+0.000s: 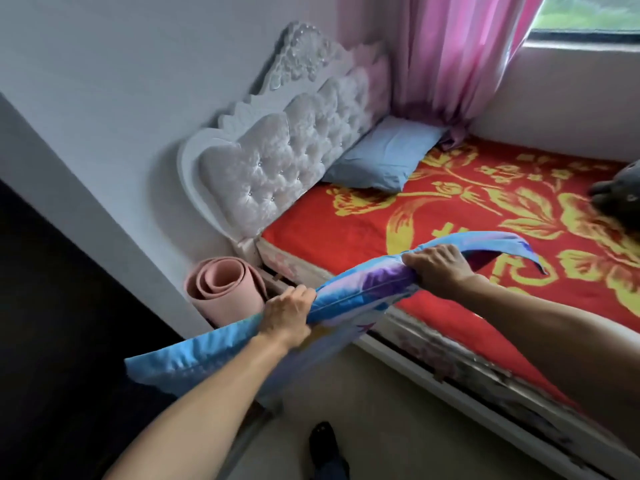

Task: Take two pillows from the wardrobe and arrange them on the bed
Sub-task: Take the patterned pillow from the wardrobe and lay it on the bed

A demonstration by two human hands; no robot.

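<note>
A patterned pillow [360,292] in blue, purple and pink hangs between both my hands, above the bed's near edge. My left hand [287,315] is shut on its left part and my right hand [438,266] is shut on its right part. The pillow sags, with loose blue fabric trailing past each hand. A plain light-blue pillow [384,155] lies at the far corner of the bed [346,233], against the white tufted headboard [277,161]. The bed has a red cover with yellow flowers.
A rolled pink mat [221,292] stands between the headboard and the white wall. Pink curtains [457,53] hang by the window behind the bed. A dark object [620,195] lies on the bed at the right. A dark opening [52,323] lies at my left.
</note>
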